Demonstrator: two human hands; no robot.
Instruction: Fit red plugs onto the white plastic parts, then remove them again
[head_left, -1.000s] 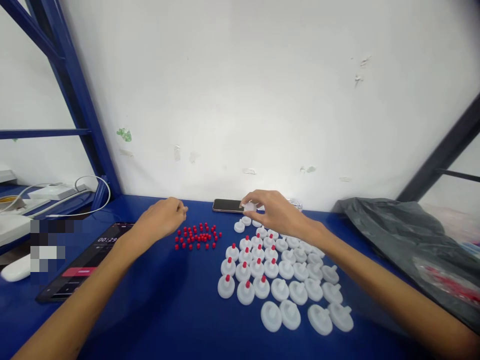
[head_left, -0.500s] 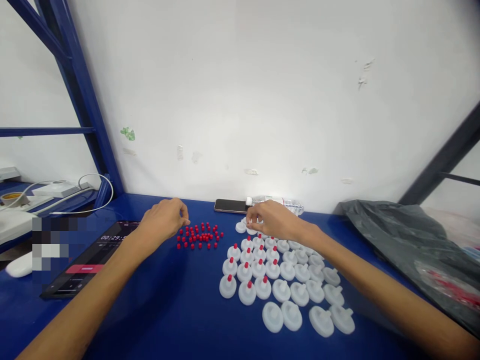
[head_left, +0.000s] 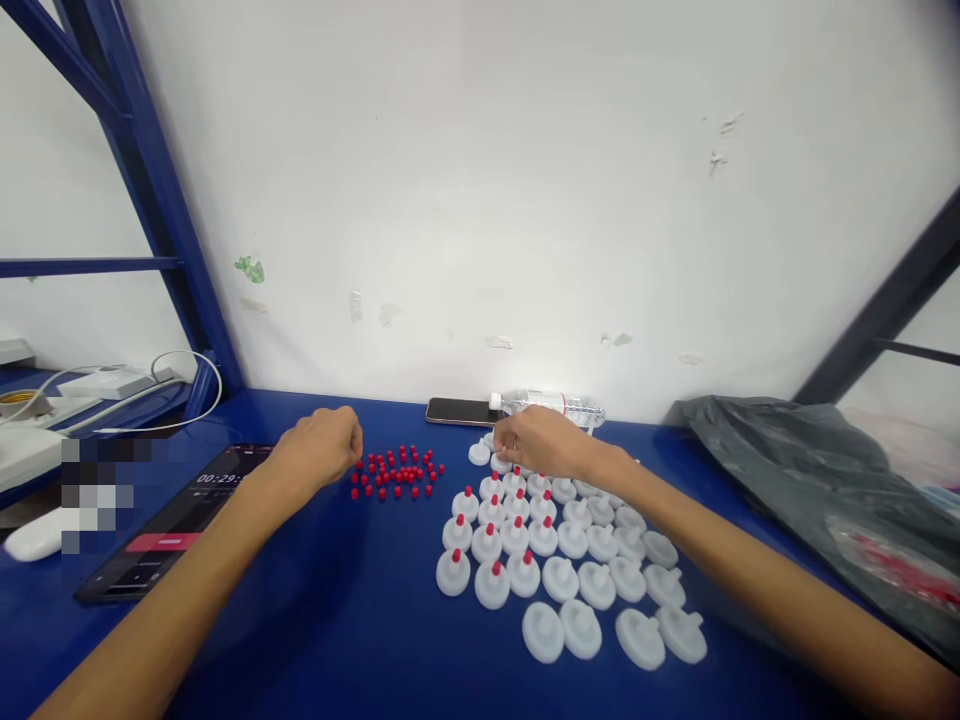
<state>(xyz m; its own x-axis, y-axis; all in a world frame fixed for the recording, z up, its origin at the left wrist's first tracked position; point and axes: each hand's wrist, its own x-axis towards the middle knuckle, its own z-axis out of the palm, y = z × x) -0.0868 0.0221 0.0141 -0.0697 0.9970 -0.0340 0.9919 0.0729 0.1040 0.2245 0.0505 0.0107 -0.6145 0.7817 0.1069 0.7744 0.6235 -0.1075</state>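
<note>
My right hand [head_left: 544,443] rests at the back of a cluster of white disc-shaped plastic pieces [head_left: 592,585] on the blue table [head_left: 352,620]. Its fingertips are pinched on one white piece [head_left: 501,463] that sits low at the cluster's far edge. Several pieces on the cluster's left side carry small red caps [head_left: 491,530]. My left hand [head_left: 319,450] is curled closed just left of a loose pile of red caps [head_left: 395,472]. What its fingers hold is hidden.
A phone [head_left: 456,410] and a lying clear bottle [head_left: 551,403] are against the white wall. A dark device showing a timer [head_left: 169,525] lies at left, beside cables [head_left: 172,385] and a white mouse [head_left: 30,535]. A black plastic bag [head_left: 817,480] fills the right.
My right hand has come down from above the phone, bringing the white piece to the back edge of the cluster. My left hand has drawn back slightly left from the red caps.
</note>
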